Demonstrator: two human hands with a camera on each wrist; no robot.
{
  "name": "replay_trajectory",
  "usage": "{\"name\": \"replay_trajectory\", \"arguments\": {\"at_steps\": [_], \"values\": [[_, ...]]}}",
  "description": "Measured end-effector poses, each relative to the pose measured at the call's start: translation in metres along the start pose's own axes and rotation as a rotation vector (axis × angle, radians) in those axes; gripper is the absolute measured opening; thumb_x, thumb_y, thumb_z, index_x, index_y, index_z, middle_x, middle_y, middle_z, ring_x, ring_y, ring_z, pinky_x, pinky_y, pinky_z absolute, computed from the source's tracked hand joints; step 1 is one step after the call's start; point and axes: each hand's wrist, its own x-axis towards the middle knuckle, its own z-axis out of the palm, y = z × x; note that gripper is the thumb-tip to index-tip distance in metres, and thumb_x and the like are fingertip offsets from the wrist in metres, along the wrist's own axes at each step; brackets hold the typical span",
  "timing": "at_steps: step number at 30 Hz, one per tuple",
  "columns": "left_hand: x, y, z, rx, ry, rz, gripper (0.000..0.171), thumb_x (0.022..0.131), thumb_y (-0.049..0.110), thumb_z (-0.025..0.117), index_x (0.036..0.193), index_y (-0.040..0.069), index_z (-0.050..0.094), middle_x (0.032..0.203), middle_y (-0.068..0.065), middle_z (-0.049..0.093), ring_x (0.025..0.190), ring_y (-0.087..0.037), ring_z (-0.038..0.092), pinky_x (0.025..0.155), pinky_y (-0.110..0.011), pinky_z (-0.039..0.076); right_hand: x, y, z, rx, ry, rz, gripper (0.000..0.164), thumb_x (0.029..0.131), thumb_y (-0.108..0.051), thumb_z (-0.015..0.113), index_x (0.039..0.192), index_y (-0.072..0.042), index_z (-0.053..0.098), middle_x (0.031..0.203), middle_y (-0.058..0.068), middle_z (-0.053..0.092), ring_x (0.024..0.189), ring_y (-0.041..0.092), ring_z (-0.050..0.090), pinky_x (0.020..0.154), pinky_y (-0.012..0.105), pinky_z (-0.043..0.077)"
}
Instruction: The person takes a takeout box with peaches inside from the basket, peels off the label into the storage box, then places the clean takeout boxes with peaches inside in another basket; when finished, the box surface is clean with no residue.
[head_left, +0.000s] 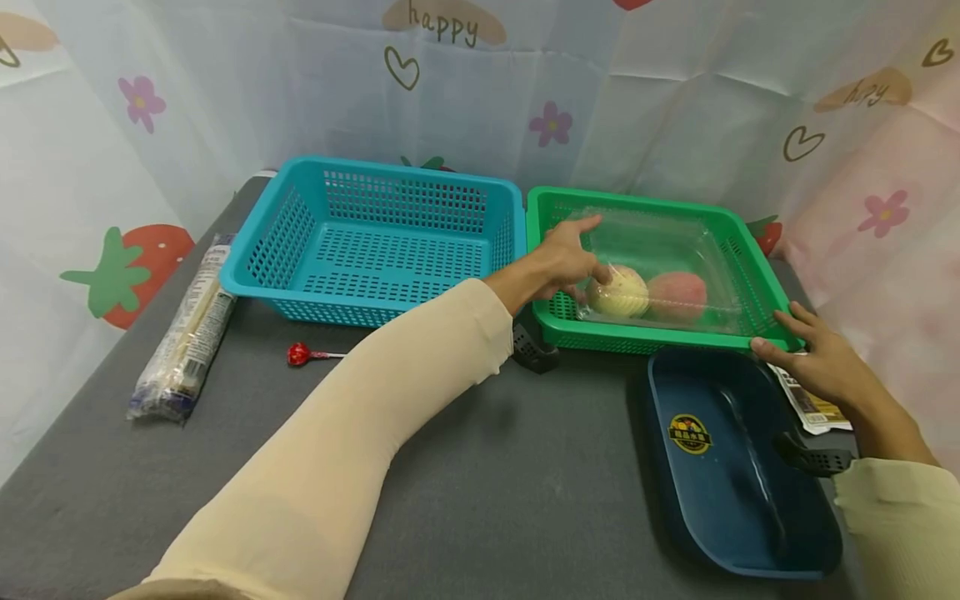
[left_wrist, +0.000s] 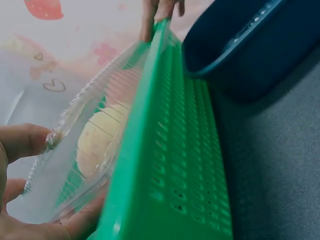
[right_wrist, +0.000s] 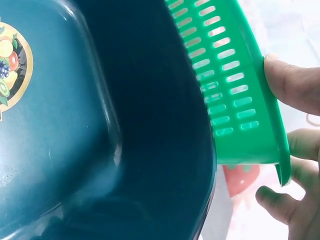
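Observation:
A clear plastic container [head_left: 697, 242] lies in the green basket [head_left: 630, 337], with a pale yellow round piece [head_left: 621, 293] and a pink one [head_left: 677, 297] showing through it. My left hand [head_left: 562, 260] grips the container's left end; in the left wrist view its thumb and fingers are on opposite sides of the ribbed clear edge. At the basket's front right corner, my right hand [head_left: 821, 354] holds the rim. The right wrist view shows the thumb [right_wrist: 292, 84] against that rim and the other fingers curled on its outer side.
A blue basket [head_left: 375, 310] stands left of the green one. In front on the right is a dark blue basin [head_left: 720, 492], partly over a flat packet [head_left: 816, 404]. A red lollipop [head_left: 299, 354] and a long wrapped package [head_left: 183, 337] lie left on the grey table [head_left: 487, 500].

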Motion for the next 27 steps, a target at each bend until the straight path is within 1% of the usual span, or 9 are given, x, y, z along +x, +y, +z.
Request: {"name": "replay_trajectory", "arguments": {"at_steps": [6,11,13,17,20,23,24,25,27], "values": [[0.004,-0.002,0.003,0.025,0.004,-0.019,0.092,0.082,-0.010,0.069,0.152,0.036,0.029,0.160,-0.004,0.003,0.073,-0.026,0.065,0.055,-0.041,0.056,0.000,0.001,-0.001,0.019,0.005,-0.009,0.074,0.099,-0.032,0.052,0.147,0.013,0.018,0.153,0.032,-0.002,0.134,0.058,-0.003,0.098,0.075,0.007],[0.006,-0.002,0.007,0.113,0.023,-0.052,0.089,0.084,-0.005,0.069,0.151,0.039,0.029,0.160,-0.007,-0.002,0.044,-0.021,0.047,0.054,-0.043,0.054,0.000,0.003,-0.002,0.023,0.020,-0.012,0.073,0.099,-0.032,0.053,0.146,0.013,0.020,0.153,0.032,-0.001,0.135,0.057,-0.002,0.098,0.075,0.006],[0.007,-0.001,0.008,0.159,0.031,-0.072,0.088,0.086,-0.003,0.069,0.151,0.039,0.029,0.160,-0.007,0.006,0.041,-0.021,0.040,0.053,-0.043,0.053,0.000,0.003,-0.002,0.029,0.019,-0.010,0.073,0.099,-0.032,0.053,0.146,0.013,0.019,0.154,0.032,-0.001,0.135,0.057,-0.003,0.098,0.075,0.006],[0.008,0.001,0.009,0.220,0.031,-0.112,0.086,0.087,-0.001,0.068,0.152,0.038,0.027,0.159,-0.008,0.013,0.052,-0.021,0.048,0.054,-0.041,0.055,0.001,0.003,-0.001,0.027,0.021,-0.010,0.073,0.098,-0.031,0.053,0.146,0.013,0.020,0.153,0.033,0.000,0.135,0.057,-0.003,0.098,0.075,0.006],[0.009,0.002,0.009,0.255,0.017,-0.142,0.085,0.089,-0.001,0.067,0.153,0.035,0.025,0.159,-0.007,0.014,0.088,-0.025,0.059,0.056,-0.041,0.056,0.001,0.002,-0.001,0.017,0.023,-0.012,0.073,0.099,-0.031,0.053,0.145,0.014,0.020,0.153,0.034,0.000,0.134,0.058,-0.002,0.098,0.075,0.007],[0.011,0.003,0.009,0.287,-0.003,-0.178,0.086,0.090,0.000,0.066,0.154,0.034,0.021,0.157,-0.004,0.021,0.123,-0.026,0.047,0.060,-0.041,0.057,0.001,0.001,0.000,0.009,0.023,-0.015,0.072,0.099,-0.030,0.053,0.145,0.015,0.021,0.152,0.035,0.001,0.134,0.059,-0.001,0.098,0.075,0.007],[0.011,0.003,0.009,0.302,-0.006,-0.187,0.085,0.090,0.000,0.065,0.155,0.034,0.020,0.156,-0.004,0.024,0.126,-0.025,0.045,0.061,-0.041,0.057,0.001,0.001,0.001,0.006,0.022,-0.015,0.072,0.099,-0.030,0.053,0.145,0.015,0.021,0.152,0.035,0.002,0.134,0.059,-0.001,0.098,0.075,0.008],[0.013,0.003,0.009,0.326,-0.007,-0.196,0.085,0.091,0.001,0.065,0.155,0.034,0.020,0.155,-0.003,0.026,0.115,-0.022,0.053,0.062,-0.041,0.056,0.002,0.002,0.001,0.004,0.023,-0.017,0.072,0.099,-0.030,0.053,0.145,0.015,0.021,0.152,0.036,0.002,0.134,0.059,-0.001,0.098,0.075,0.008],[0.015,0.003,0.010,0.378,-0.005,-0.217,0.085,0.091,0.002,0.065,0.155,0.035,0.019,0.155,0.000,0.027,0.113,-0.020,0.054,0.065,-0.041,0.056,0.002,0.002,0.002,0.001,0.023,-0.018,0.072,0.099,-0.030,0.053,0.145,0.015,0.021,0.152,0.036,0.002,0.134,0.059,-0.001,0.098,0.075,0.008]]}}
